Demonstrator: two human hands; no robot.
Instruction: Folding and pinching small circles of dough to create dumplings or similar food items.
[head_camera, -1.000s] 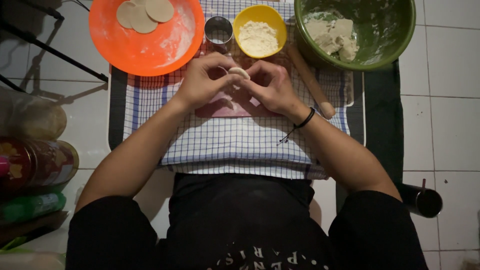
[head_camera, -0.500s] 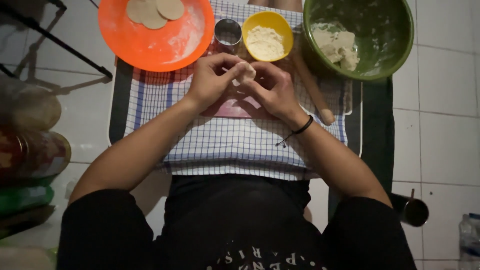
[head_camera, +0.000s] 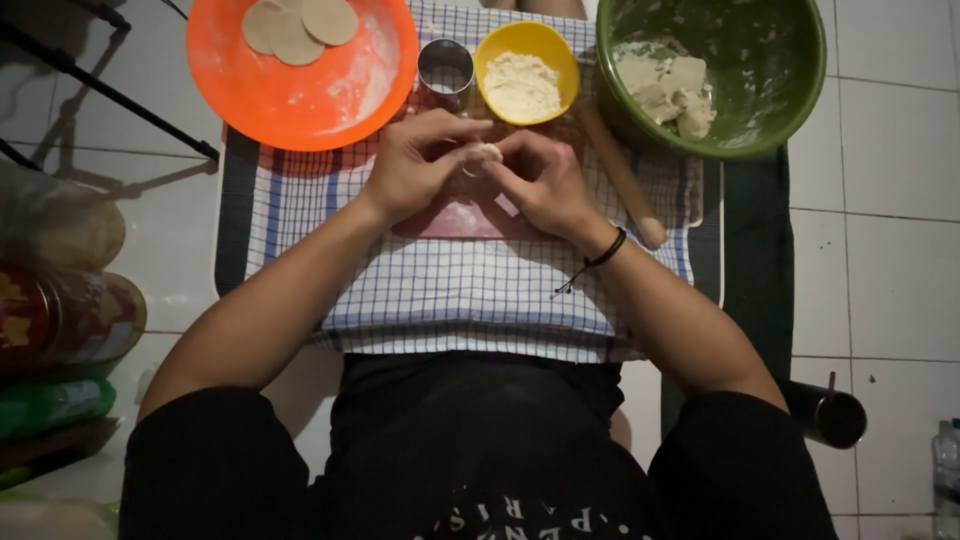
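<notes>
My left hand (head_camera: 418, 165) and my right hand (head_camera: 540, 182) meet over a pink board (head_camera: 455, 217) on a blue-checked cloth (head_camera: 450, 290). Together their fingertips pinch a small pale piece of dough (head_camera: 486, 153). A black cord bracelet (head_camera: 598, 258) sits on my right wrist. Just beyond my hands stand a metal ring cutter (head_camera: 445, 68) and a yellow bowl of pale filling (head_camera: 526, 73). An orange plate (head_camera: 300, 90) at the upper left carries round flat dough discs (head_camera: 300, 25). At the upper right, a green bowl (head_camera: 770, 90) holds a lump of dough (head_camera: 665, 90).
A wooden rolling pin (head_camera: 622, 180) lies on the cloth right of my right hand. Jars and packets (head_camera: 60, 320) crowd the left edge. A dark cup (head_camera: 828, 415) stands on the white tiled floor at the lower right, and a bottle (head_camera: 945, 465) shows at the corner.
The view has shifted slightly. My hands stay together on the dough piece, with small finger movements around it.
</notes>
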